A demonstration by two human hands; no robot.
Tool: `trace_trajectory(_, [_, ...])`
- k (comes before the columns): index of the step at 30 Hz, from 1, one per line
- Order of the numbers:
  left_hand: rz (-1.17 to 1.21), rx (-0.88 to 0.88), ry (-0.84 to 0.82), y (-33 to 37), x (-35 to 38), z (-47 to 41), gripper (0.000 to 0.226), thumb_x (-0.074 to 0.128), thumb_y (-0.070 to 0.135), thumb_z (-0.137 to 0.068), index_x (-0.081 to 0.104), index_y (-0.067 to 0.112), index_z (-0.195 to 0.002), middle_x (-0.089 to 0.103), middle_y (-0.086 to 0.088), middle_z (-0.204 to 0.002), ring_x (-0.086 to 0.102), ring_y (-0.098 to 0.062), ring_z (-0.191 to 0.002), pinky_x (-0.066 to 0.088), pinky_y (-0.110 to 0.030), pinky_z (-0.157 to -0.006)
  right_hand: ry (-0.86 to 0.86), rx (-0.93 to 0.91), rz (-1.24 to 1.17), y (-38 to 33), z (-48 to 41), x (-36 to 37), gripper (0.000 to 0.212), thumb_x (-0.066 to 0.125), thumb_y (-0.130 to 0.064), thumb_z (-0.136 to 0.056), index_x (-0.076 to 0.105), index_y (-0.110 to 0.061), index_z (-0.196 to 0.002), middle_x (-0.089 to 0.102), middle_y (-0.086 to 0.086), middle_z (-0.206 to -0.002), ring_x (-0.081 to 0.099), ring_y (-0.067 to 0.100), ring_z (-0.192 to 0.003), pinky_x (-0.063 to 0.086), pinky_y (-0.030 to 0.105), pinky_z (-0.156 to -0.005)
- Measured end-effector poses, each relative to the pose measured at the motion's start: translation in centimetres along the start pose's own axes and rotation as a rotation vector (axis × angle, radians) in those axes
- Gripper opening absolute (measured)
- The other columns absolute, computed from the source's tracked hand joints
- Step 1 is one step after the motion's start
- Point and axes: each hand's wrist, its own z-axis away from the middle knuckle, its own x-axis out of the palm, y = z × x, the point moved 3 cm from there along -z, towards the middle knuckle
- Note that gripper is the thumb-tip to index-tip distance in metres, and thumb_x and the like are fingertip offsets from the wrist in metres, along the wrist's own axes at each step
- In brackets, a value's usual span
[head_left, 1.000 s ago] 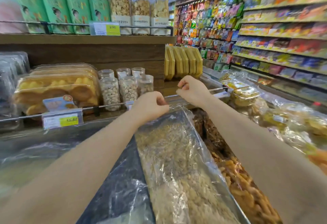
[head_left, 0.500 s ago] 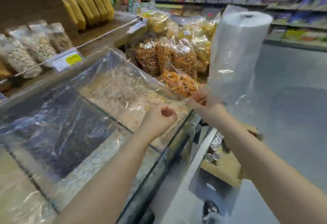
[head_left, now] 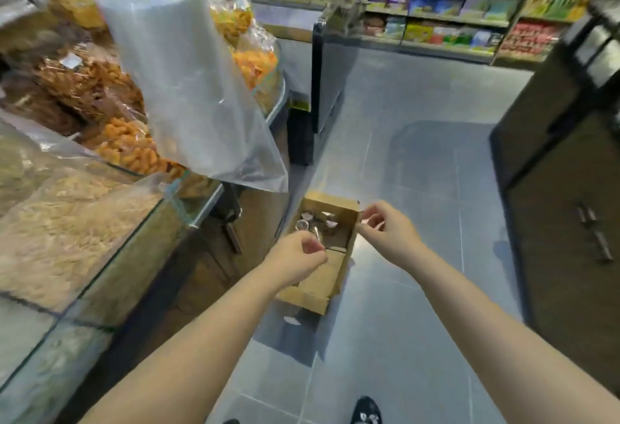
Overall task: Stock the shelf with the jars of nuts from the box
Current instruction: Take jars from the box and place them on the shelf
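Observation:
A brown cardboard box (head_left: pixel 335 272) lies open on the grey floor beside the display counter. A few clear jars of nuts (head_left: pixel 310 224) with shiny lids stand in its far end. My left hand (head_left: pixel 297 256) hovers over the box's middle, fingers loosely curled, holding nothing. My right hand (head_left: pixel 385 234) hangs over the box's right wall, fingers curled and apart, also empty. The shelf with the stocked jars is out of view.
A glass-fronted counter (head_left: pixel 127 232) of bulk snacks runs along the left. A roll of clear plastic bags (head_left: pixel 174 65) hangs above its corner. A dark cabinet (head_left: pixel 567 189) stands on the right. Shelves of packets (head_left: pixel 446 18) line the far aisle. My shoe (head_left: pixel 367 410) is below.
The view has swung from the jar shelf down and right to the floor. Both hands have left the shelf rail and dropped to just above the box.

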Motion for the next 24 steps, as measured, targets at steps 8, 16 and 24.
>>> trace_trajectory(8, [0.059, -0.077, -0.098, 3.9, 10.7, -5.8, 0.012, 0.064, 0.024, -0.085, 0.064, 0.021, -0.097, 0.063, 0.001, -0.098, 0.057, -0.010, -0.092, 0.044, -0.018, -0.070, -0.057, 0.016, 0.101, 8.9, -5.3, -5.5, 0.012, 0.061, -0.027, -0.086, 0.057, -0.022, -0.097, 0.051, -0.015, -0.074, 0.053, 0.016, -0.078, 0.041, 0.029, -0.071])
trace_trajectory(16, [0.126, -0.217, -0.047, 1.8, 11.4, -14.0, 0.007, 0.065, 0.026, -0.085, 0.059, 0.030, -0.084, 0.059, 0.010, -0.087, 0.056, -0.007, -0.084, 0.041, -0.017, -0.062, -0.235, -0.003, 0.164, 12.2, -15.0, -2.6, 0.020, 0.061, -0.021, -0.085, 0.056, -0.023, -0.104, 0.054, -0.008, -0.087, 0.053, 0.013, -0.079, 0.042, 0.026, -0.070])
trace_trajectory(24, [0.162, -0.313, -0.031, 0.3, 12.4, -27.6, 0.007, 0.063, 0.030, -0.083, 0.063, 0.027, -0.090, 0.062, 0.012, -0.091, 0.054, -0.002, -0.083, 0.039, -0.017, -0.064, -0.322, 0.042, 0.207, 16.2, -27.5, -0.1, 0.019, 0.057, -0.022, -0.088, 0.052, -0.026, -0.106, 0.054, -0.006, -0.094, 0.054, 0.015, -0.082, 0.050, 0.032, -0.071])
